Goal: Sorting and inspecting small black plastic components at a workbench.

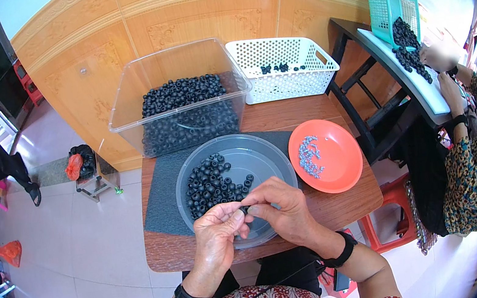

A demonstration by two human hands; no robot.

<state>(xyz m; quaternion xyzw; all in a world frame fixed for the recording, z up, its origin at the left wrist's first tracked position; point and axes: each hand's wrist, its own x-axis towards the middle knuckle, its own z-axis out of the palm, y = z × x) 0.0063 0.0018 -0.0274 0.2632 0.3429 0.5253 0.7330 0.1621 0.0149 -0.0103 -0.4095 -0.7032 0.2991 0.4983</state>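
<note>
Both my hands meet over the near edge of a round clear plastic tray (181,185). Between the fingertips is a small black round part (244,210), mostly covered by them. My left hand (219,233) pinches it from the left. My right hand (284,209) is closed with thumb and forefinger together at the same part; whether it also holds something tiny is hidden. Several black round parts (210,184) with holes lie in the tray's left half. To the right, an orange-red plate (341,155) carries a scatter of tiny silvery pieces (309,160).
Behind the tray stand a clear bin (123,120) full of black parts and a white perforated basket (288,87). A dark mat (163,203) lies on the wooden table (168,255). At right, another person works beside a tipped green basket (377,5); someone stands far left.
</note>
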